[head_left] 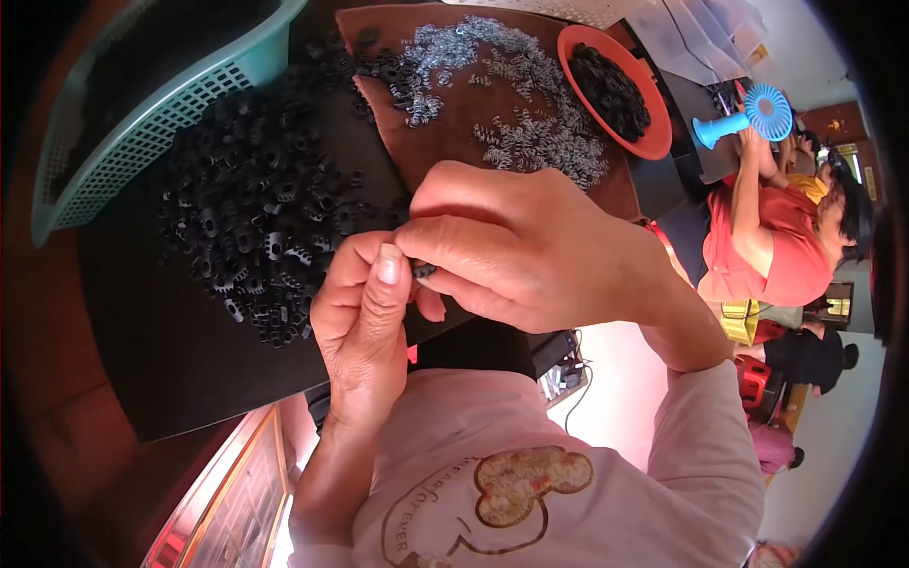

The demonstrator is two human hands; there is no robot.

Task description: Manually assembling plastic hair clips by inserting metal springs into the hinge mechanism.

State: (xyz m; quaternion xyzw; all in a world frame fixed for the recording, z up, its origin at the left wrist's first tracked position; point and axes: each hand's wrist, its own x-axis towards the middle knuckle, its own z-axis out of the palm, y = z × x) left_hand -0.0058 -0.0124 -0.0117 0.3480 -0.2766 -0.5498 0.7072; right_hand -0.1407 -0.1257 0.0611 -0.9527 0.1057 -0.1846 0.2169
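Black part [424,271], just one, held between left hand [365,317] and right hand [530,251].

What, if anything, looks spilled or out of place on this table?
Some black parts lie over the left edge of the brown cloth, up by the springs; that looks odd, since most lie off the cloth.

One wide fisheye view, taken from the wearer's head, facing down. Bare hands [540,246] stand close at frame centre; the flat black surface [180,350] extends across the upper left. Farther off, a red-shirted person [795,251] appears sideways at right of the frame.
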